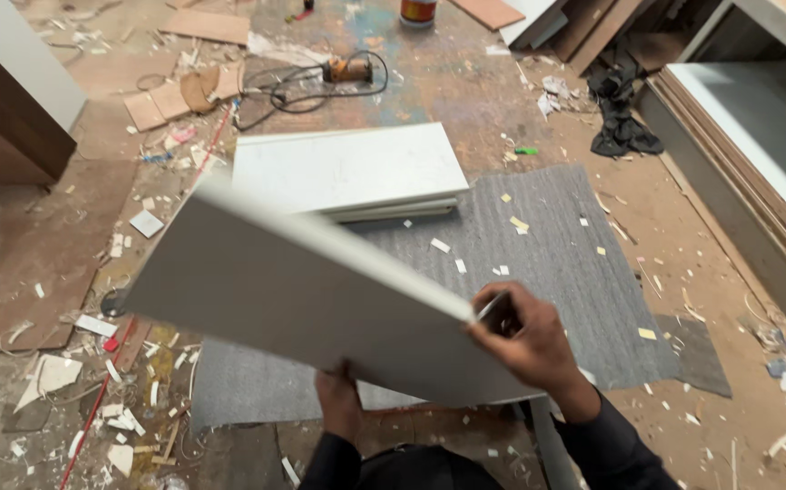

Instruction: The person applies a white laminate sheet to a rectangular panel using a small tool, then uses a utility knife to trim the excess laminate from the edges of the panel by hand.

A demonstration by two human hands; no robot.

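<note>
The person tilts a white panel above the grey mat. The left hand grips its near edge at 6 o'clock; the right hand clasps its corner at 4 o'clock. Stacked white boards lie at 12 o'clock.

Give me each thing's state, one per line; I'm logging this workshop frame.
Grey panel: held up off the floor, tilted, blurred.
Left hand: grips the panel's lower edge.
Right hand: pinches the panel's right corner, holding a thin tool.
White boards: stacked flat on the floor.
Grey mat: spread flat, littered with scraps.
Power tool: lying on the floor, cord coiled beside it.
Black cloth: crumpled.
</note>
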